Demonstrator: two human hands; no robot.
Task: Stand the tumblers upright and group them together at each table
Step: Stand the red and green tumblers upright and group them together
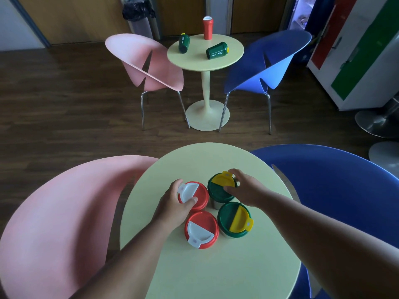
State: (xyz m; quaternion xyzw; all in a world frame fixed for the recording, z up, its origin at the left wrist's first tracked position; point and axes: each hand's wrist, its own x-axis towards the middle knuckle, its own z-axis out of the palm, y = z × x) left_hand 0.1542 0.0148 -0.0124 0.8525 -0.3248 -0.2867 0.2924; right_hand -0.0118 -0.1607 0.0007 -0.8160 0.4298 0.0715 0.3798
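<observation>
far table (228, 61), two green tumblers (217, 53) lying, red tumbler (208, 28) upright

Head cam, down-fwd, close

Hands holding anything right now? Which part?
Left hand grips the far red tumbler by its lid rim; right hand grips the far green tumbler by its lid rim.

both hands grip upright tumblers: left hand (172, 203) red tumbler (195, 194), right hand (244, 188) green tumbler (218, 190).
</observation>
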